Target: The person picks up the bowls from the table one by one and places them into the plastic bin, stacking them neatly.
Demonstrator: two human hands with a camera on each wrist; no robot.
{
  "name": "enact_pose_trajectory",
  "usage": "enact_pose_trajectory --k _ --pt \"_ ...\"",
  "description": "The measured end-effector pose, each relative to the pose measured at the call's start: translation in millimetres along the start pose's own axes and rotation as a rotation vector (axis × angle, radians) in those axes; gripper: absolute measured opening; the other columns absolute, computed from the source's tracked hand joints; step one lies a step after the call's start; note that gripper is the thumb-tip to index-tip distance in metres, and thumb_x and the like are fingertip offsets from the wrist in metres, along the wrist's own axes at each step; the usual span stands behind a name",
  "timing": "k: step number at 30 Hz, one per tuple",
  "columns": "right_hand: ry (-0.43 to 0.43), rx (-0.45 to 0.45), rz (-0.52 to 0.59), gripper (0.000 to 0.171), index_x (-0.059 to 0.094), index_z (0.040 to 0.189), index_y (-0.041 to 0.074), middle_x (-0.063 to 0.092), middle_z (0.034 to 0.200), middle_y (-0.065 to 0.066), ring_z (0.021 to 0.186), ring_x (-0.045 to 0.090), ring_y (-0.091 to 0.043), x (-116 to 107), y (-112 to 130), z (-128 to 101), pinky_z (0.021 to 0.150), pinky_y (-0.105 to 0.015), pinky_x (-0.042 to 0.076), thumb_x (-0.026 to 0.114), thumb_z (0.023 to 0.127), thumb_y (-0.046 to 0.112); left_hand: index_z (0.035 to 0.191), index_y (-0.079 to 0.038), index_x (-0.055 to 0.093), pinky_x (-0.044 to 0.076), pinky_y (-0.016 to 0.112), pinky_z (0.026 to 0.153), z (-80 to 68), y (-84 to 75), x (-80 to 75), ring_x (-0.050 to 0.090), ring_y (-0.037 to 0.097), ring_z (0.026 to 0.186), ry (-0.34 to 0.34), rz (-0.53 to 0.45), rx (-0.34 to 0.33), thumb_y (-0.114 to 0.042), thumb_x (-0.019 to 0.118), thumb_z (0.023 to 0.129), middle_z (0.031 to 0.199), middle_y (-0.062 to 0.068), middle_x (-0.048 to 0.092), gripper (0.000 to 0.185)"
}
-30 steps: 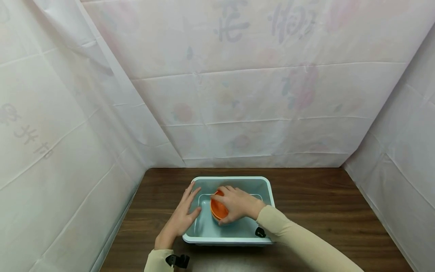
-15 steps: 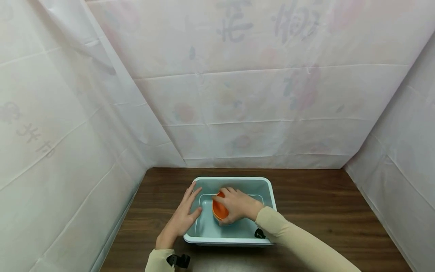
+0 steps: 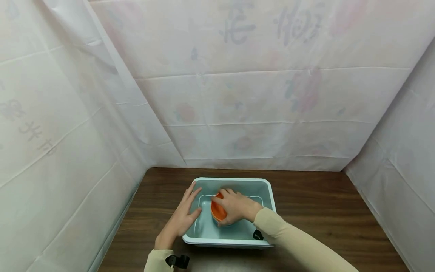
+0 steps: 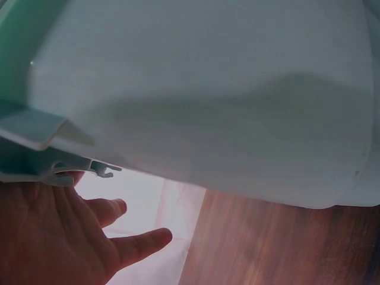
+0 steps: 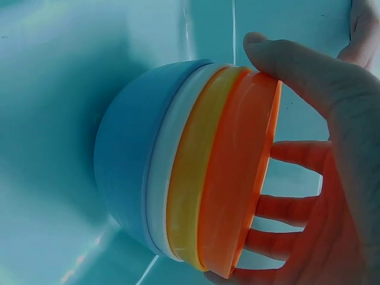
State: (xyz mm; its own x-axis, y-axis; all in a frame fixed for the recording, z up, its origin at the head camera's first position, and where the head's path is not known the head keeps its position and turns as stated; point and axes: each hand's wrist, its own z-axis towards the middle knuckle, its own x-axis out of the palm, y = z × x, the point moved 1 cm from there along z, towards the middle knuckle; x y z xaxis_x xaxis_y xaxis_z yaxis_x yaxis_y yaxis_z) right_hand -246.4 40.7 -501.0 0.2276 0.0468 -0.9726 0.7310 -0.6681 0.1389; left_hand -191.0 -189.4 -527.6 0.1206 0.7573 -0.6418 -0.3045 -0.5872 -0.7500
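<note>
From the head camera, a pale green tub [image 3: 268, 189] sits on the dark wood counter [image 3: 323, 211], close to the person's body and well short of the white sheeting [image 3: 258, 113] that walls in the counter on three sides. The left hand [image 3: 181, 218] lies with straight, spread fingers against the tub's left wall, its fingertips over the rim; it grasps nothing. The right hand [image 3: 235, 207] reaches down inside the tub and is curled over an orange bowl [image 3: 217, 211], which sits on the tub's floor near its middle. A beige sleeve [image 3: 299, 241] runs from that hand across the tub's near right corner.

The left wrist camera looks up along the tub's outer wall [image 4: 225, 95], with its rim lip at the left of the picture. The left hand [image 4: 65, 237] shows below that lip, palm open and fingers loosely extended, holding nothing. A strip of counter [image 4: 261, 243] shows beneath the tub.

The right wrist camera shows that the orange bowl [image 5: 237, 172] is the top of a nested stack: a yellow bowl [image 5: 189, 178], then a white bowl [image 5: 159, 178], then a blue bowl [image 5: 122, 172], lying inside the tub [image 5: 53, 71]. The right hand [image 5: 332, 178] grasps the stack at the orange bowl's rim, thumb along one side and fingers curled under the other.
</note>
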Motion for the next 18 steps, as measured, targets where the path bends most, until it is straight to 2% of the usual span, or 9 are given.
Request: enact_pose_trajectory --k 10,18 --pt "-0.037 -0.040 -0.100 0.089 0.047 0.155 0.027 0.048 0.152 -0.008 0.135 0.049 -0.027 0.7 -1.6 -0.7 0.102 -0.045 0.052 0.075 0.082 0.068 0.160 -0.008 0.035 0.020 0.075 0.117 -0.2 3.0 -0.5 0.007 0.045 0.158 -0.001 -0.015 -0.004 -0.024 0.062 0.104 0.175 0.008 0.009 0.064" --pt "-0.011 -0.026 -0.059 0.090 0.045 0.157 0.028 0.045 0.156 -0.009 0.138 0.047 -0.029 0.7 -5.6 -0.9 0.104 -0.048 0.052 0.075 0.082 0.067 0.160 -0.008 0.035 0.021 0.076 0.117 1.2 3.6 1.4 0.008 0.045 0.158 -0.003 -0.014 -0.008 -0.026 0.061 0.105 0.174 0.008 0.009 0.064"
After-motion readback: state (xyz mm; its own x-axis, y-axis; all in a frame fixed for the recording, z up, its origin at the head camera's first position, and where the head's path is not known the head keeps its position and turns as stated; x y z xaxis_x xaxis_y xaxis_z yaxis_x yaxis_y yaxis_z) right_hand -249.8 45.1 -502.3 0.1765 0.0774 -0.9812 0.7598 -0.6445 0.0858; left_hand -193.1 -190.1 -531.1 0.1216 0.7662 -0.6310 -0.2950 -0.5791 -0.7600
